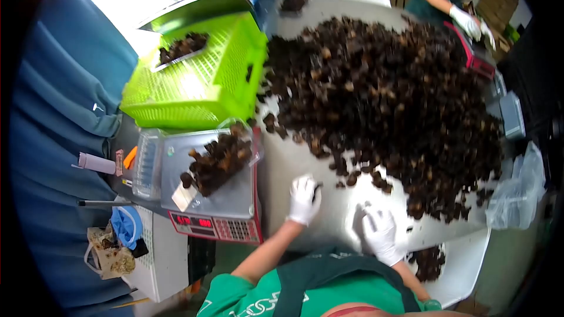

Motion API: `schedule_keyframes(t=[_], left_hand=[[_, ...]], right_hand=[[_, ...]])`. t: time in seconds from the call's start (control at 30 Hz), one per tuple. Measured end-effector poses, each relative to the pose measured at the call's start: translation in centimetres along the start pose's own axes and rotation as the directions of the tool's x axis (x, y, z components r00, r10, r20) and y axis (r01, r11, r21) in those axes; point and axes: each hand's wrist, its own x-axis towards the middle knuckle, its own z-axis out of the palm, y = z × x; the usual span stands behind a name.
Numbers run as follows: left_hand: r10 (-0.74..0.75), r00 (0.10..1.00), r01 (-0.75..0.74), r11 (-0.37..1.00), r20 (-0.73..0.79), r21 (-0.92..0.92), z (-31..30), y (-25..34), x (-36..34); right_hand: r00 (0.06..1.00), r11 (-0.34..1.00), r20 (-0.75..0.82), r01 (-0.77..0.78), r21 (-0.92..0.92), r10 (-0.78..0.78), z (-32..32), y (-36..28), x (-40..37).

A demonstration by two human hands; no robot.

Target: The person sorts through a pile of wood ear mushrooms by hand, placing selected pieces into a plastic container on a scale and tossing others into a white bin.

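My left hand (pixel 305 201), in a white glove, is over the bare metal near the scale, its fingers curled. A small dark piece of dried mushroom (pixel 318 186) shows at its fingertips. My right hand (pixel 380 233), also gloved, is low over the metal table (pixel 338 217), fingers stretched out with nothing visible in them. Beyond both hands spreads a large heap of dark dried mushrooms (pixel 382 88). Left of my left hand, a clear plastic tray of mushrooms (pixel 220 161) rests on a scale (pixel 214 226) with a red lit display.
A green crate (pixel 188 91) behind the scale bears another filled tray (pixel 183 49). Empty clear trays (pixel 148 163) stand beside the scale. At right are plastic bags (pixel 517 191) and a white bin (pixel 464 264) with mushrooms. Gloved co-worker's hands (pixel 467 23) are at the far right.
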Motion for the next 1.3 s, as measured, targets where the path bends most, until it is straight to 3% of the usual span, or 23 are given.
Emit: schedule_keyframes(t=[0.07,0.2,0.3,0.57,0.7,0.93,1.03,1.23,1.3], left_hand=[[0.031,0.996,-0.029,0.999,0.088,-0.026,-0.5,0.1,-1.7],[0.01,0.988,-0.004,0.999,0.151,-0.043,-2.6,1.9,-4.1],[0.068,0.988,-0.075,0.996,0.137,0.043,-3.2,2.5,-4.5],[0.09,0.987,-0.083,0.995,0.133,-0.056,-3.3,2.3,-3.9],[0.092,0.98,-0.084,0.995,0.176,-0.053,-3.3,2.0,-4.3],[0.091,0.976,-0.089,0.996,0.197,-0.021,-3.4,2.2,-4.2],[0.098,0.979,-0.097,0.995,0.177,-0.014,-3.3,2.6,-4.0],[0.097,0.98,-0.094,0.995,0.174,-0.025,-3.9,3.1,-3.4],[0.091,0.98,-0.091,0.996,0.176,-0.009,-3.7,2.7,-3.7]], right_hand=[[0.999,0.994,-0.002,0.038,0.102,-0.038,2.0,-2.5,2.3],[0.978,0.977,-0.026,0.208,0.039,-0.207,5.0,-4.0,5.3],[0.958,0.957,-0.005,0.287,0.026,-0.287,6.7,-3.1,5.7],[0.992,0.983,-0.127,0.028,0.18,-0.005,7.6,-3.4,5.1],[0.977,0.972,-0.198,-0.024,0.233,0.072,7.6,-3.6,5.3],[0.995,0.936,-0.091,-0.002,0.352,0.037,7.2,-2.9,4.5],[0.989,0.947,-0.116,0.119,0.298,-0.088,7.6,-2.5,4.1],[0.996,0.949,-0.09,0.03,0.315,-0.001,6.5,-3.6,4.9],[0.979,0.945,-0.203,0.043,0.323,0.024,6.7,-4.0,5.3]])
